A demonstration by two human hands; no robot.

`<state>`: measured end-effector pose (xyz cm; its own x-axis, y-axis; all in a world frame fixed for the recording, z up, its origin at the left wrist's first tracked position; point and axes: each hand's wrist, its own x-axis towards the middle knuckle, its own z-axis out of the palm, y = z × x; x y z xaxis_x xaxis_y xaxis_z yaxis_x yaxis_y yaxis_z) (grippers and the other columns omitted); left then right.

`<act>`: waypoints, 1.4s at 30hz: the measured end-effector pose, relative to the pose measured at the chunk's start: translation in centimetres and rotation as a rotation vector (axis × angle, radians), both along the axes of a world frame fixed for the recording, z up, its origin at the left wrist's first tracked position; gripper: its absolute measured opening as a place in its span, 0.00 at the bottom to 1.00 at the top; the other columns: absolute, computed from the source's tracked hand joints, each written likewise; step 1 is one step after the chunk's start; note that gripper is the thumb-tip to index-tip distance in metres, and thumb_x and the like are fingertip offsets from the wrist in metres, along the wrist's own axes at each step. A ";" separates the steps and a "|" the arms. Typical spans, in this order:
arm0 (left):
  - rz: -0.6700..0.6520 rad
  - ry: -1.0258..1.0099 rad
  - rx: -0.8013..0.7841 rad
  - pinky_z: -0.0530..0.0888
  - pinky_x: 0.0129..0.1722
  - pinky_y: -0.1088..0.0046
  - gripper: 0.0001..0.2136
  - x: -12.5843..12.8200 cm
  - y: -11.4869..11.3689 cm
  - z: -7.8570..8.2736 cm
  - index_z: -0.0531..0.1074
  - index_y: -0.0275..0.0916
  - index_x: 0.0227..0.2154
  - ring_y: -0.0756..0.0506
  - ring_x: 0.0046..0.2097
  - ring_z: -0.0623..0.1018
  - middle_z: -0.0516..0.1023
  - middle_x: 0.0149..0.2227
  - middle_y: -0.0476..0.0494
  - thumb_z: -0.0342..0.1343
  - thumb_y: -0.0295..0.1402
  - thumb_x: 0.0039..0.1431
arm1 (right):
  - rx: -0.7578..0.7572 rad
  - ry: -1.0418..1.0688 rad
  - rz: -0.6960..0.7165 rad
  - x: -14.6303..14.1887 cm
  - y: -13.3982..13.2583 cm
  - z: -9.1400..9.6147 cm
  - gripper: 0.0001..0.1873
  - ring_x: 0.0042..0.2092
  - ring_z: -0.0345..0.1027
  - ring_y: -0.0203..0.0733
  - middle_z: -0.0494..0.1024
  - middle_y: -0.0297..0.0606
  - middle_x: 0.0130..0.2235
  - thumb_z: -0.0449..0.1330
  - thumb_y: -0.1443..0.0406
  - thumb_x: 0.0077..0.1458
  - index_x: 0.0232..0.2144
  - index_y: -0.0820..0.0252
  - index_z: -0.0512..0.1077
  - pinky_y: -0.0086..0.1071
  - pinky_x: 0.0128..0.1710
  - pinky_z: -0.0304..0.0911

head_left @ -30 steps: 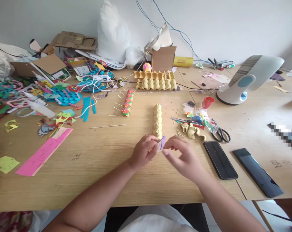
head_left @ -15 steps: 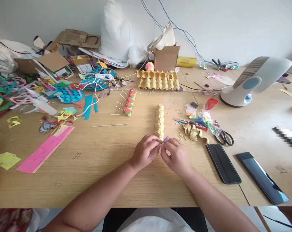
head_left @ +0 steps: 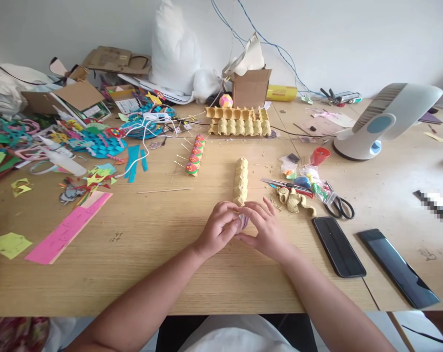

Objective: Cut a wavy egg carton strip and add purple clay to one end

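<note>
My left hand pinches a small clear plastic bag with something purple in it, perhaps clay. Around the bag's right side curves my right hand, its thumb and fingers apart, fingertips close to the bag; whether they touch it I cannot tell. Just beyond both hands a strip of egg carton lies with its bumps up, pointing away from me. Farther left is a painted egg-carton strip in red and green, with pale sticks along its left side.
Scissors, a utility knife, torn carton scraps and a red cup lie to the right. Two phones are nearer me. A white fan stands behind. Pink paper and craft clutter fill the left.
The purple content has turned downward between my hands, and more of the clear bag shows. My right hand's fingers have spread from a pinch.
</note>
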<state>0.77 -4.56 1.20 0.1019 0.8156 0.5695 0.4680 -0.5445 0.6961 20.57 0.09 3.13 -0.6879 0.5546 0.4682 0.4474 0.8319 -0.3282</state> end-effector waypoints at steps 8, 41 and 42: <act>0.065 -0.010 -0.042 0.72 0.57 0.61 0.09 -0.1 0.0 -0.4 0.74 0.40 0.33 0.42 0.54 0.74 0.76 0.48 0.40 0.52 0.30 0.69 | -0.081 0.044 -0.026 -0.4 -0.3 -0.3 0.33 0.48 0.73 0.52 0.75 0.46 0.49 0.67 0.55 0.60 0.65 0.53 0.66 0.44 0.49 0.72; 0.116 0.036 0.088 0.76 0.54 0.55 0.07 -1.3 0.9 -1.2 0.83 0.47 0.42 0.39 0.58 0.74 0.81 0.49 0.41 0.66 0.36 0.62 | -0.738 0.515 0.064 0.4 1.2 0.0 0.37 0.51 0.72 0.48 0.69 0.48 0.58 0.67 0.53 0.59 0.67 0.49 0.61 0.42 0.48 0.74; 0.125 0.029 0.097 0.77 0.54 0.56 0.06 -1.2 0.8 -1.2 0.82 0.47 0.42 0.39 0.58 0.74 0.81 0.50 0.41 0.66 0.36 0.62 | -0.888 0.574 0.090 0.3 1.3 -0.1 0.37 0.48 0.73 0.45 0.71 0.46 0.55 0.68 0.53 0.58 0.66 0.50 0.61 0.40 0.44 0.74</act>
<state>-0.48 -3.72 0.02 0.0205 0.7641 0.6447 0.5551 -0.5450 0.6283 20.91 1.38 3.02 -0.5479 0.8151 0.1883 -0.0191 0.2128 -0.9769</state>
